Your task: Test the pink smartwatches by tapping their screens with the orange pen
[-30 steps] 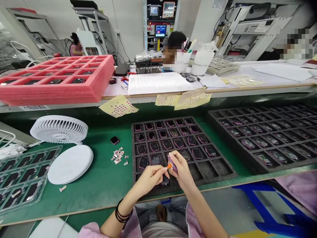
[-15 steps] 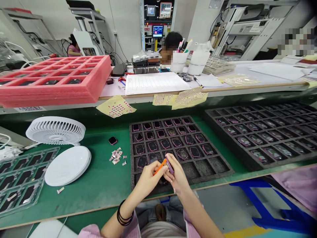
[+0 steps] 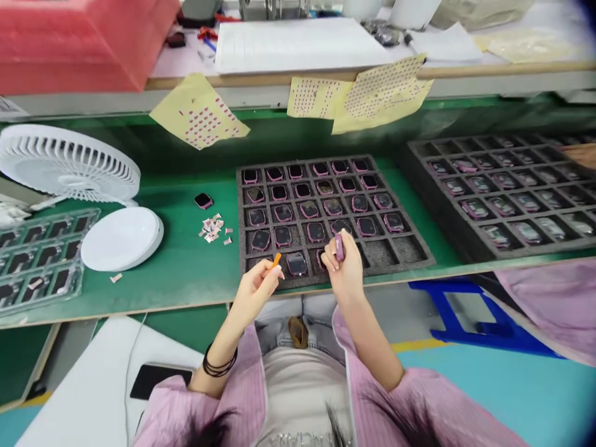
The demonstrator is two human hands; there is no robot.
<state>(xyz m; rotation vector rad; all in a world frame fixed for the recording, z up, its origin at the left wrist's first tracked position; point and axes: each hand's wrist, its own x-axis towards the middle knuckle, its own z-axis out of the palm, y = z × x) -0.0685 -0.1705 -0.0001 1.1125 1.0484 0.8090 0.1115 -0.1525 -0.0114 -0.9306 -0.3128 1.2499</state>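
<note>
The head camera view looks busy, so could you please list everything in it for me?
Orange stick: one, orange, left hand
Purple piece: one, purple, right hand
Middle foam tray: one, dark grey, before the hands
Watch-like cases: many, black and purple, mostly in the trays
Right foam tray: one, dark grey, right
Clear tray: one, transparent, left
Strips: many, pinkish, left bench
Fan: one, white, left
Bench: one, green, centre
Yellow sheets: several, dotted, shelf edge
Foam block: one, red-pink, upper left
Phone: one, black, lower left
Shelf clutter: partly cut off
Left hand, right hand: two, bare, centre
</note>
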